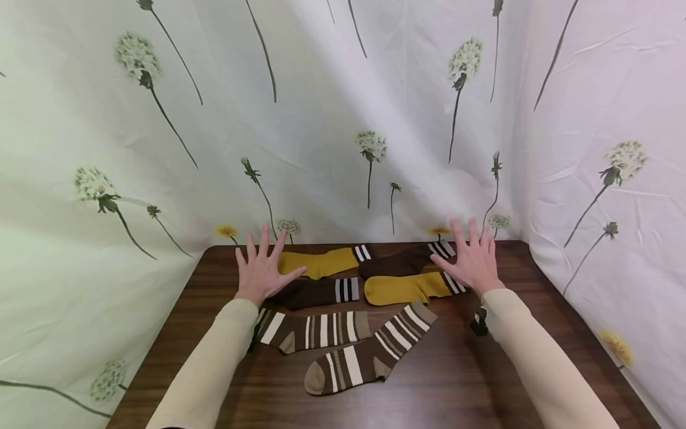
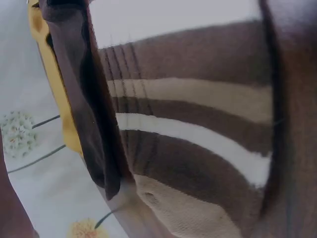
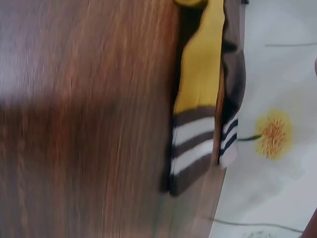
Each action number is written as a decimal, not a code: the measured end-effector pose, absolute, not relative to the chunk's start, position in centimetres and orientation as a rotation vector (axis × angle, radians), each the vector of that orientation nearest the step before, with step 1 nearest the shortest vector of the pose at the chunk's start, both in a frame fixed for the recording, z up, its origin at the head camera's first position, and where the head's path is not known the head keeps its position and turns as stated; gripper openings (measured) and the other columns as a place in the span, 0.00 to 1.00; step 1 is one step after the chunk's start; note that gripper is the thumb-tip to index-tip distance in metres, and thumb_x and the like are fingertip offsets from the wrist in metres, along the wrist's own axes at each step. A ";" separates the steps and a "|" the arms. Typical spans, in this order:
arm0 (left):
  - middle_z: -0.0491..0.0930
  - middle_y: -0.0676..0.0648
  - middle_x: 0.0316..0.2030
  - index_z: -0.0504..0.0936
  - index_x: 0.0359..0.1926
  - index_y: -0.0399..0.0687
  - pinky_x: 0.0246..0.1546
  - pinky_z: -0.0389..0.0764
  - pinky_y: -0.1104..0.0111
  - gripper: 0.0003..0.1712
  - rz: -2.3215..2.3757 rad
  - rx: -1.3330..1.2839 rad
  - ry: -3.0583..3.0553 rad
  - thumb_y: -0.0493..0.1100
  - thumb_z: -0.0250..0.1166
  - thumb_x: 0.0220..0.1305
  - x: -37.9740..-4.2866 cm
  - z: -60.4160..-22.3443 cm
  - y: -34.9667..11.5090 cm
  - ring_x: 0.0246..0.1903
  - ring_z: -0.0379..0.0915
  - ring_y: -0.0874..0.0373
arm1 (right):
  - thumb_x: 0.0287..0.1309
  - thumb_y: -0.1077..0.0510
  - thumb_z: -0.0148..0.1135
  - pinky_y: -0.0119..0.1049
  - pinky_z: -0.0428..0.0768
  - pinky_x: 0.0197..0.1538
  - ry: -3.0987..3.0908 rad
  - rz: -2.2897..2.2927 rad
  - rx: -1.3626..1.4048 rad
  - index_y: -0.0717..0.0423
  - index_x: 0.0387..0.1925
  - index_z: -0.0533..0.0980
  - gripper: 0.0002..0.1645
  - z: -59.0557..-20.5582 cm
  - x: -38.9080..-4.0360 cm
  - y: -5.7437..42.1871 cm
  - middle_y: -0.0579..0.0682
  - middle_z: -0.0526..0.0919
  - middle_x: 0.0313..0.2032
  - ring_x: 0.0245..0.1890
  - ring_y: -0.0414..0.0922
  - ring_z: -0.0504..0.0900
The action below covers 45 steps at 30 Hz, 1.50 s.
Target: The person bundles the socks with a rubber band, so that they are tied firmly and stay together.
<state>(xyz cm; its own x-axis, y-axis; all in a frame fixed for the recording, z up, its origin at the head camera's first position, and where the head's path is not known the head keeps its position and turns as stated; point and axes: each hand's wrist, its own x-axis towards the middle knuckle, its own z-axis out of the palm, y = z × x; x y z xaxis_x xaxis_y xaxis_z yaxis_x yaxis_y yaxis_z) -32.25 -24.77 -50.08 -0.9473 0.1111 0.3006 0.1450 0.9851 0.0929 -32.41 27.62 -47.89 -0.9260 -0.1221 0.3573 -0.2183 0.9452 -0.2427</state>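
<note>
My left hand (image 1: 261, 266), fingers spread wide, is over the left ends of a yellow sock (image 1: 321, 263) and a dark brown sock (image 1: 311, 294). Spread fingers also show on my right hand (image 1: 474, 260), beside the striped cuffs of another yellow sock (image 1: 402, 289) and another dark brown sock (image 1: 396, 263). Neither hand holds anything; contact with the socks cannot be told. Nearer the front lie two brown socks with white and tan stripes, one straight (image 1: 334, 329), one bent (image 1: 370, 360). A striped sock (image 2: 188, 119) fills the left wrist view; a yellow cuff (image 3: 195, 144) shows in the right wrist view.
The socks lie flat on a dark wooden table (image 1: 429, 393). White cloth (image 1: 327, 149) printed with dandelions hangs behind the table and along both sides. A dark band (image 1: 479, 322) is on the right wrist.
</note>
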 end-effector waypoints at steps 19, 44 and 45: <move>0.50 0.31 0.81 0.51 0.85 0.52 0.58 0.74 0.34 0.59 -0.499 -0.165 -2.984 0.83 0.48 0.67 -28.6 -50.3 -27.6 0.73 0.59 0.26 | 0.68 0.35 0.66 0.71 0.69 0.67 -2.712 0.578 0.636 0.51 0.80 0.63 0.48 -48.7 -29.8 20.7 0.66 0.63 0.76 0.73 0.70 0.63; 0.75 0.32 0.66 0.79 0.66 0.39 0.54 0.77 0.36 0.42 -0.704 -0.127 -2.916 0.71 0.51 0.78 -23.2 -51.3 -31.2 0.59 0.76 0.33 | 0.72 0.40 0.65 0.56 0.79 0.63 -2.783 0.728 0.909 0.50 0.74 0.72 0.36 -50.3 -24.8 13.0 0.57 0.77 0.66 0.64 0.56 0.79; 0.76 0.32 0.65 0.80 0.65 0.39 0.53 0.78 0.37 0.41 -0.698 -0.125 -2.911 0.70 0.51 0.77 -22.9 -51.4 -31.2 0.58 0.77 0.34 | 0.71 0.40 0.66 0.56 0.79 0.63 -2.783 0.717 0.913 0.50 0.73 0.72 0.36 -50.4 -24.7 13.0 0.57 0.77 0.66 0.64 0.56 0.79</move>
